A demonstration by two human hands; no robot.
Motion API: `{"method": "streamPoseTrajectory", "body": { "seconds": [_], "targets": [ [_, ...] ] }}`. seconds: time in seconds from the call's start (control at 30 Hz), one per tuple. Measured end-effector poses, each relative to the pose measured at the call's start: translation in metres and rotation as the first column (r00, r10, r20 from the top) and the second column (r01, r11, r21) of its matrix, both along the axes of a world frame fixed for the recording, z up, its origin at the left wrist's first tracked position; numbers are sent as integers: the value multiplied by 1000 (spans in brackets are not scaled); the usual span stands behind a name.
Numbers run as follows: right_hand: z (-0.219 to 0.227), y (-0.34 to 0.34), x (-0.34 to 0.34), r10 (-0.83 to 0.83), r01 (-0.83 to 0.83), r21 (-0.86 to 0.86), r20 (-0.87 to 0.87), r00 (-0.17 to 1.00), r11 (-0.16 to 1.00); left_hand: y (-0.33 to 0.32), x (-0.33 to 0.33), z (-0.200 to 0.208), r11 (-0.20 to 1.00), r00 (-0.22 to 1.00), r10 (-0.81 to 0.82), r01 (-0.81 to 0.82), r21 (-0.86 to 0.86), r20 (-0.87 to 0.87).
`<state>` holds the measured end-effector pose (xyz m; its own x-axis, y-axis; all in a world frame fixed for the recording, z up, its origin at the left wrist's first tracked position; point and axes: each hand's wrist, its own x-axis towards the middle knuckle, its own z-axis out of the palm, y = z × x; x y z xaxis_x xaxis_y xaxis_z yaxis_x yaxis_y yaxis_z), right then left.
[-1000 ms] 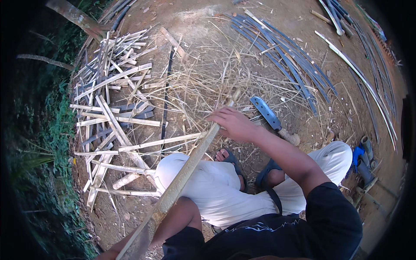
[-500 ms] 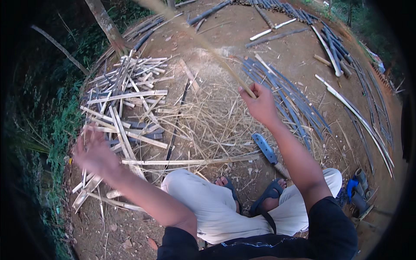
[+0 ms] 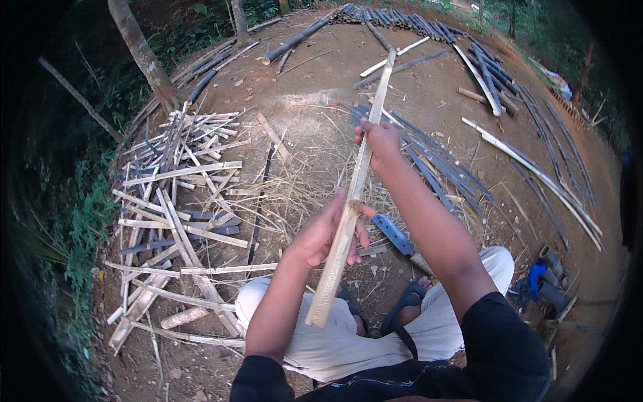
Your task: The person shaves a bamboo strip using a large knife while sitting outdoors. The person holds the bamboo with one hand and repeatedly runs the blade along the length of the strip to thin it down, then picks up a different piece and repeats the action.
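A long split bamboo strip (image 3: 339, 251) slants from above my lap toward the far side of the yard. My right hand (image 3: 380, 142) is closed around its upper part. Lower down, my left hand (image 3: 327, 231) cups the strip loosely from beneath near a node, with fingertips showing past its right edge. The strip hides part of that hand. On the ground by my right knee lies a broad-bladed knife (image 3: 394, 234), its wooden handle partly hidden behind my right forearm.
A heap of split bamboo pieces (image 3: 181, 175) lies at left. Shavings (image 3: 301, 181) cover the ground ahead, with dark bamboo strips (image 3: 435, 157) to their right. Bamboo poles (image 3: 402, 20) are stacked at the far edge. My sandalled feet (image 3: 402, 308) are just below the knife.
My left hand has come from the bamboo heap at left to the strip. The strip has swung so its near end now hangs over my lap, with my right hand still gripping it.
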<state>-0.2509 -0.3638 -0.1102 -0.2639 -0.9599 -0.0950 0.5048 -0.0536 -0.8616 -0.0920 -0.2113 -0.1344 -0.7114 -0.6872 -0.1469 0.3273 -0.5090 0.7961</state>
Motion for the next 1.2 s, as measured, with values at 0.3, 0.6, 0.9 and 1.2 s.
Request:
{"method": "streamPoseTrajectory", "body": {
  "seconds": [0.3,0.6,0.9,1.2],
  "targets": [
    [-107,33,54,27,-239,305,566,824,922,126,40,-55,-180,-8,846,-945,-271,-533],
    [-139,102,122,-33,-353,462,643,766,814,162,44,33,-101,589,521,-676,-730,-617],
    [-243,113,-45,488,-241,425,-737,468,872,145,76,113,-339,187,672,-783,-521,-717],
    [-428,183,-193,542,286,469,-788,-292,836,117,81,134,-313,83,743,-834,-454,-664]
  ]
}}
